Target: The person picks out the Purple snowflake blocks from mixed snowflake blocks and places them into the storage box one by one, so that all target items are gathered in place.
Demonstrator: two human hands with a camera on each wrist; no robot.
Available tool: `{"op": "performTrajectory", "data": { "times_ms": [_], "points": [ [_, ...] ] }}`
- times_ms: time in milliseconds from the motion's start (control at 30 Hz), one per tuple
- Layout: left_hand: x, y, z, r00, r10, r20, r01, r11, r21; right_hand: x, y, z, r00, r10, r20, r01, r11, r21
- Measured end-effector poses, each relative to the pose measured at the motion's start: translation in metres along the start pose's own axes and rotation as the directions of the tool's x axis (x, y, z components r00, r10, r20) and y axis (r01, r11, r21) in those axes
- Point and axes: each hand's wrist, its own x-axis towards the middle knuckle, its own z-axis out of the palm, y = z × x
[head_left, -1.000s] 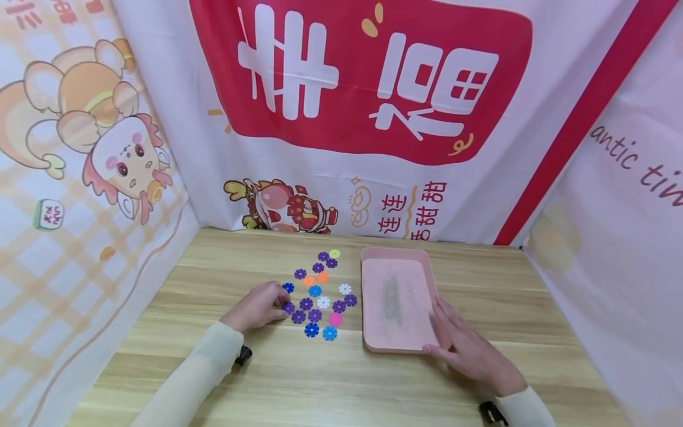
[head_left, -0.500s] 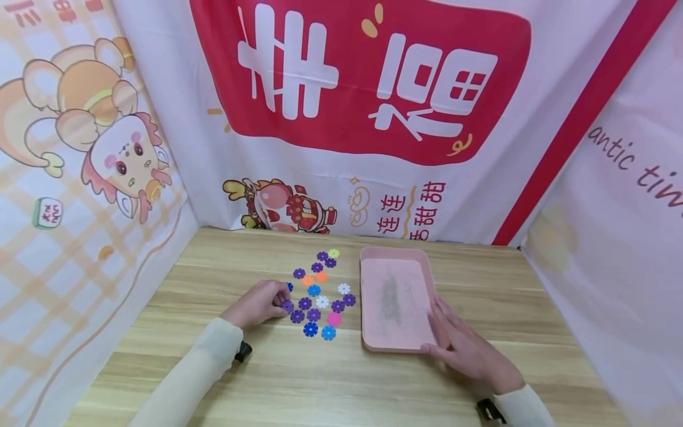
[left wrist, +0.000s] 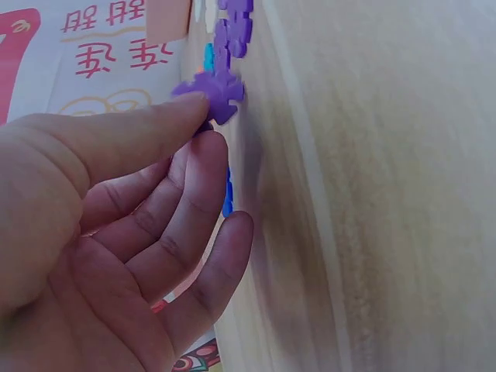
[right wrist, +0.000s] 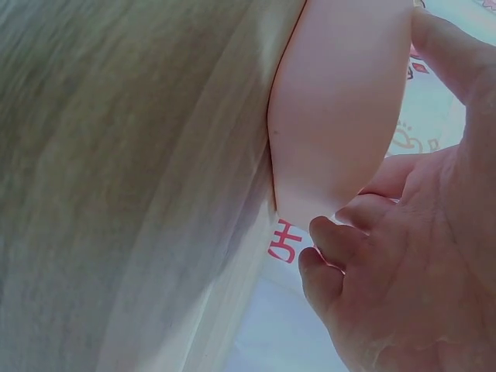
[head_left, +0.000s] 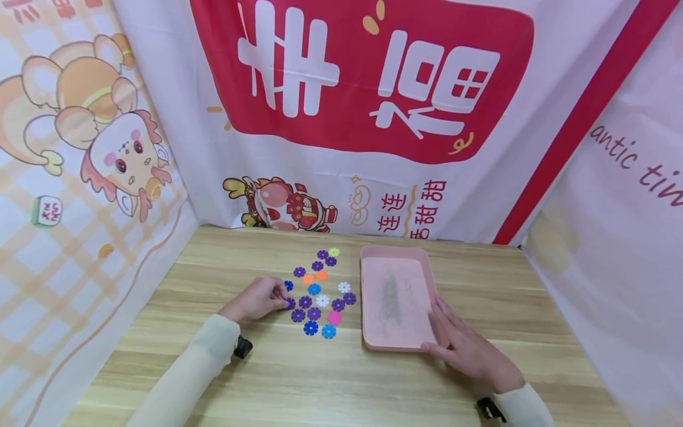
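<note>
the left hand (head_left: pixel 261 298) pinches a purple disc (left wrist: pixel 221 97) between its thumb and a finger, at the left edge of the spread of discs; the left wrist view shows it tilted against the table (head_left: pixel 299 385) (whether its lower edge touches the wood, i cannot tell). its other fingers are bent and hold nothing.

just beyond that hand lies a dark blue disc (head_left: pixel 289 285). to its right are more purple ones, a white disc (head_left: pixel 322 300) and a light blue disc (head_left: pixel 314 289). two orange discs (head_left: pixel 322 275) sit farther back, and a yellow disc (head_left: pixel 334 252) is at the far end beside two purple ones. a pink disc (head_left: pixel 334 318) lies near the right side of the spread.

the right hand (head_left: pixel 469 350) holds the tray (head_left: pixel 381 279) at its near right corner, thumb at the near edge, fingers along the right side. the tray is pink, with a grey smudge on its floor, and stands to the right of the discs. behind the table hangs a printed cloth (head_left: pixel 363 77).
</note>
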Motion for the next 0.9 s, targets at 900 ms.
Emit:
{"op": "performTrajectory", "data": {
  "times_ms": [900],
  "points": [
    [0.061, 0.102, 0.006, 0.991, 0.13, 0.003, -0.13, 0.991, -0.018, -0.001, 0.003, 0.001, 0.999, -0.029, -0.014, 0.029, 0.999, -0.027]
  ]
}}
